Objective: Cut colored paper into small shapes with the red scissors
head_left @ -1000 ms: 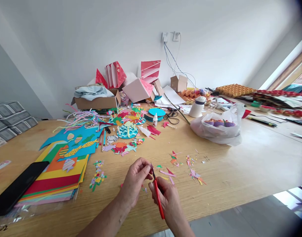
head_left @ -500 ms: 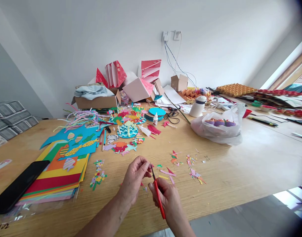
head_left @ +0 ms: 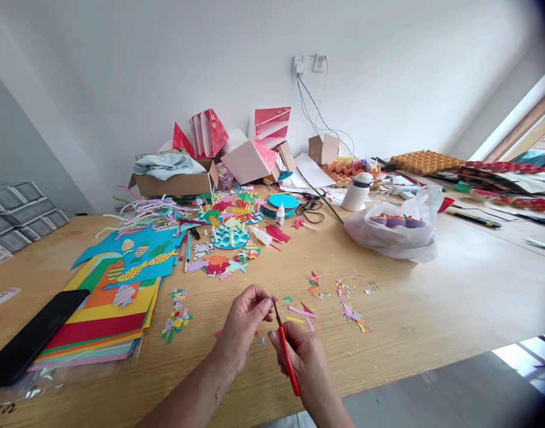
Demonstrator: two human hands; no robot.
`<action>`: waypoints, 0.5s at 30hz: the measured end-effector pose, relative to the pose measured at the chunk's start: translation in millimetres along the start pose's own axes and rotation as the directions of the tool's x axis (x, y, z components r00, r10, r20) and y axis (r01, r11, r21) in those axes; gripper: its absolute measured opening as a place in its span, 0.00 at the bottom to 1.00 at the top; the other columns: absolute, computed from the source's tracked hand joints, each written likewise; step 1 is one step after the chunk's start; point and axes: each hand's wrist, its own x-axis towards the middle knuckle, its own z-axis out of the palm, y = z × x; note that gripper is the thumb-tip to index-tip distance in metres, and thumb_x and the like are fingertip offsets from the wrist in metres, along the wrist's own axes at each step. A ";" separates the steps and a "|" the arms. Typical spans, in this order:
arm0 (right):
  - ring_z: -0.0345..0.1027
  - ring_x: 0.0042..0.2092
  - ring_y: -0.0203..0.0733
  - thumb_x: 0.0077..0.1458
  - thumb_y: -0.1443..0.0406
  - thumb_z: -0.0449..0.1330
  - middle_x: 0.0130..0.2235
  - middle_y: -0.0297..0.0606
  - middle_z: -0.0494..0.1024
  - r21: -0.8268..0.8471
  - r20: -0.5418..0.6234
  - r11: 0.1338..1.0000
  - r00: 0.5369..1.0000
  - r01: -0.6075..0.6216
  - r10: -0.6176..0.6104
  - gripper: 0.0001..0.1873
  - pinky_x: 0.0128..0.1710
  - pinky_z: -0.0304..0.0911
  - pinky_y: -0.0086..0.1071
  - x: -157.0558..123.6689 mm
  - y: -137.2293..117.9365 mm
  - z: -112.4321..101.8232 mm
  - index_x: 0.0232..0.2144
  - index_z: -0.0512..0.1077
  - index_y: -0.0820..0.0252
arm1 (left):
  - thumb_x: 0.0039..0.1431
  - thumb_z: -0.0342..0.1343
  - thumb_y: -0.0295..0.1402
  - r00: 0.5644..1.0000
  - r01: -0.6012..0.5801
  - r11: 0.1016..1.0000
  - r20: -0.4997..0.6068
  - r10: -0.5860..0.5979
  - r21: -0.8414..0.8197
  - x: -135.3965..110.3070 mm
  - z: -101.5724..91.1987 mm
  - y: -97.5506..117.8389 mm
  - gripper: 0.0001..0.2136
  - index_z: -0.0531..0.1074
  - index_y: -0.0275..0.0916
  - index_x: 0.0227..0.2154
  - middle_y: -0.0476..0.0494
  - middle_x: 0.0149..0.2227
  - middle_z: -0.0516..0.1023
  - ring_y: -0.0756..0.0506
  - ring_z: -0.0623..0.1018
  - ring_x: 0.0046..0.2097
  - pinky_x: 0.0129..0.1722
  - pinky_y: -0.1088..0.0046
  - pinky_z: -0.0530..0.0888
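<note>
My right hand (head_left: 304, 356) is closed round the red handles of a pair of scissors (head_left: 288, 359), whose dark blades point away from me and up to my left fingertips. My left hand (head_left: 248, 324) is pinched just left of the blade tips. Whatever sits in that pinch is too small or too hidden to make out. Both hands are over the front of the wooden table (head_left: 410, 309). Coloured paper scraps (head_left: 305, 315) lie just beyond and to the right of the scissors. More clippings (head_left: 350, 309) are scattered farther right.
Left are stacked coloured paper sheets (head_left: 107, 321) with paper fish, a black phone (head_left: 35, 336) and small cut pieces (head_left: 178, 315). Beyond my hands stand a blue wavy paper craft (head_left: 230, 236) and a glue bottle (head_left: 280, 215). A white plastic bag (head_left: 392, 235) sits at right.
Hardly anything differs. The scissors and my right hand have shifted very slightly, and my left hand keeps its pinch by the blade tips.
</note>
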 end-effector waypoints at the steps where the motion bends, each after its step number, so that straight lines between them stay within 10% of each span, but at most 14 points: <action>1: 0.52 0.18 0.31 0.49 0.52 0.50 0.13 0.27 0.59 -0.001 0.001 1.000 1.000 0.000 0.000 0.20 0.17 0.46 0.24 -0.2 -0.3 -0.2 0.15 0.55 0.58 | 0.45 0.55 0.35 1.000 0.001 1.000 0.001 -0.001 0.000 -0.1 -0.2 0.2 0.07 0.65 0.37 0.24 0.51 0.23 0.67 0.52 0.67 0.27 0.22 0.83 0.61; 15: 0.50 0.17 0.30 0.47 0.52 0.52 0.12 0.27 0.58 -0.011 -0.009 0.999 0.999 -0.032 0.032 0.20 0.15 0.45 0.24 -1.8 -3.4 -0.5 0.14 0.55 0.58 | 0.48 0.54 0.36 0.997 -0.068 0.997 0.042 0.070 -0.045 3.2 -5.0 -3.8 0.08 0.65 0.36 0.24 0.50 0.24 0.66 0.53 0.66 0.27 0.29 0.79 0.65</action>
